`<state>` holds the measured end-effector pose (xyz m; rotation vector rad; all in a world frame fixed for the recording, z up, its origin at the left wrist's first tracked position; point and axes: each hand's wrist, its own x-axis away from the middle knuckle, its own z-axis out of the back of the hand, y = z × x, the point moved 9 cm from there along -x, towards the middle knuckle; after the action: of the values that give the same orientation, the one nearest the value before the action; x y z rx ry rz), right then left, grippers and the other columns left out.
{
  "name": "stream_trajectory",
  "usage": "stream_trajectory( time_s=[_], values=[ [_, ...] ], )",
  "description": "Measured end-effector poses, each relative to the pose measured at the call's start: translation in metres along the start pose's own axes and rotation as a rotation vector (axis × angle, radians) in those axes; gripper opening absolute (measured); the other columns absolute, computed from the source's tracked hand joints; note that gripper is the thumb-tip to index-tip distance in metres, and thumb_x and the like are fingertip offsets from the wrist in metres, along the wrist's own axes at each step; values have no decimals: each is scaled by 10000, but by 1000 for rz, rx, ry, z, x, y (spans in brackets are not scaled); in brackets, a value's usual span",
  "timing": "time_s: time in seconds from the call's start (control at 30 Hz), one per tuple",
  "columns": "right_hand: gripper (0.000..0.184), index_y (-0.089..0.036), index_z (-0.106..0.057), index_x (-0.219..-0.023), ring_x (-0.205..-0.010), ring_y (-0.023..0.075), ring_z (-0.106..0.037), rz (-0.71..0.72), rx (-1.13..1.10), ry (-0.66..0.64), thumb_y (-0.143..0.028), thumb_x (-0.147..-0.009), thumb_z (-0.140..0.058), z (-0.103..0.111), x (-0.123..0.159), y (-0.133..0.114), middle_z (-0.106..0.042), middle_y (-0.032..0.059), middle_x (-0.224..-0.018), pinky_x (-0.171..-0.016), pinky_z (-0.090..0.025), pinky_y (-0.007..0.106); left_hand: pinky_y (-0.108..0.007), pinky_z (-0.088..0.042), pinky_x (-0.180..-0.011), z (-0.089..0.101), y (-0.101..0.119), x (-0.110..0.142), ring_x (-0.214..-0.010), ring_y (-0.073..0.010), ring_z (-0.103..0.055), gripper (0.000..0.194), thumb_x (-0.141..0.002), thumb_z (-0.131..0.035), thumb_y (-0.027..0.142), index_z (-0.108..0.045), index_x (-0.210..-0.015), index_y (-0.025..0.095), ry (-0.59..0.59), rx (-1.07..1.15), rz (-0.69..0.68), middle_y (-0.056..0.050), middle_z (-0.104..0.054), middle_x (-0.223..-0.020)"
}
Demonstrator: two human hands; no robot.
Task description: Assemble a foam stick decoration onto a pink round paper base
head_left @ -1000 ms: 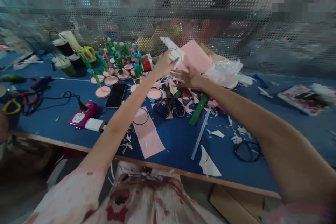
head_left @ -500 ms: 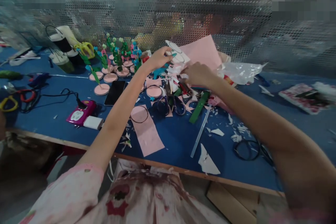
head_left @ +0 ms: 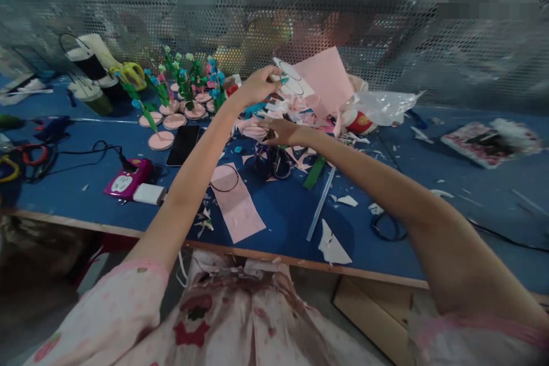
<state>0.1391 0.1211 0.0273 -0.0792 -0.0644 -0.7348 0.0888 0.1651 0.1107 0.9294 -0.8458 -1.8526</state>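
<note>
My left hand [head_left: 262, 87] pinches a white sheet of paper with drawn circles [head_left: 294, 77] above the scrap pile. My right hand [head_left: 281, 131] reaches low over the scraps, its fingers stretched to the left and apart, at the edge of a pink paper circle [head_left: 254, 132]. Whether the fingertips touch that circle I cannot tell. Below my right hand lie scissors with dark blue handles [head_left: 282, 163], partly covered. A large pink sheet [head_left: 328, 77] leans at the back of the pile. Nearer me lies a pink paper strip [head_left: 240, 211] with a dark ring [head_left: 224, 177] on it.
Several small flower models on pink round bases [head_left: 175, 121] stand at the left. A black phone [head_left: 182, 146], a magenta power socket [head_left: 128, 177], a green strip [head_left: 315, 172], a clear glue stick [head_left: 321, 204] and plastic wrap [head_left: 388, 107] lie about. A perforated metal screen [head_left: 240, 17] rises behind.
My right hand has moved left and away from the white paper, down to the pink circle, and its fingers have stretched out. My left hand keeps the white paper. The view has shifted slightly.
</note>
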Motion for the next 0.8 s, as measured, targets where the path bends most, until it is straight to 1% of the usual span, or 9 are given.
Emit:
stream_trajectory(
  time_s=[0.1, 0.17, 0.23, 0.3, 0.47, 0.57, 0.63, 0.7, 0.8],
  values=[
    [611, -170, -451, -1289, -1251, 260, -388, 99, -22, 122, -453, -761, -568, 7, 39, -18, -444, 109, -1359, -1044, -308, 419, -436, -426, -969, 2, 3, 0, -1163, -269, -507, 250, -842, -512, 220, -561, -1084, 187, 12, -6, -35, -67, -575, -1089],
    [720, -108, -491, -1221, -1164, 335, -423, 68, 47, 148, -567, -677, -604, -1, 63, -31, -486, 170, -1266, -996, -324, 477, -435, -398, -999, 2, 5, 0, -1177, -275, -490, 264, -830, -535, 243, -561, -1084, 173, 7, -63, -63, -75, -588, -1084],
    [691, -53, -490, -1201, -1079, 355, -452, -12, 109, 153, -537, -713, -563, -13, 79, -38, -500, 209, -1203, -928, -361, 482, -420, -391, -1008, 0, 6, -1, -1162, -271, -501, 306, -818, -558, 279, -553, -1103, 169, -14, -143, -84, -82, -601, -1085],
    [520, -65, -508, -1178, -1060, 338, -460, -53, 137, 163, -398, -779, -501, -21, 85, -38, -514, 201, -1178, -908, -369, 462, -403, -409, -991, -2, 6, -1, -1126, -260, -530, 349, -815, -562, 318, -537, -1133, 178, -42, -201, -100, -81, -607, -1088],
    [365, -100, -572, -1074, -1079, 256, -487, -131, 59, 167, -137, -742, -426, -11, 66, 7, -554, 154, -1147, -930, -371, 376, -368, -443, -949, -2, 10, 0, -1082, -236, -565, 368, -833, -530, 339, -513, -1170, 193, -70, -215, -129, -79, -594, -1123],
    [291, -140, -620, -943, -940, 227, -559, -176, 19, 29, -141, -686, -481, -7, 56, 35, -625, 88, -1001, -852, -416, 336, -376, -434, -960, 3, 13, 3, -1125, -252, -543, 350, -838, -524, 314, -517, -1161, 180, -56, -205, -126, -82, -588, -1127],
    [213, -154, -627, -870, -861, 211, -579, -197, 5, -13, -196, -719, -482, -4, 56, 41, -640, 67, -909, -802, -435, 318, -382, -417, -981, 7, 16, 5, -1165, -261, -516, 342, -840, -518, 303, -518, -1159, 180, -45, -207, -126, -83, -576, -1154],
    [286, -132, -609, -947, -901, 249, -573, -251, 27, 33, -309, -759, -485, -1, 62, 38, -626, 109, -963, -803, -439, 353, -383, -399, -1003, 9, 18, 6, -1191, -263, -493, 339, -838, -517, 302, -521, -1157, 187, -36, -219, -133, -81, -562, -1189],
    [685, -59, -478, -1185, -1096, 370, -477, -309, 68, 150, -500, -674, -590, -4, 72, 18, -509, 222, -1187, -874, -412, 453, -383, -391, -1014, 9, 18, 6, -1178, -259, -501, 337, -836, -522, 303, -525, -1151, 185, -35, -228, -139, -83, -559, -1195]
  ],
)
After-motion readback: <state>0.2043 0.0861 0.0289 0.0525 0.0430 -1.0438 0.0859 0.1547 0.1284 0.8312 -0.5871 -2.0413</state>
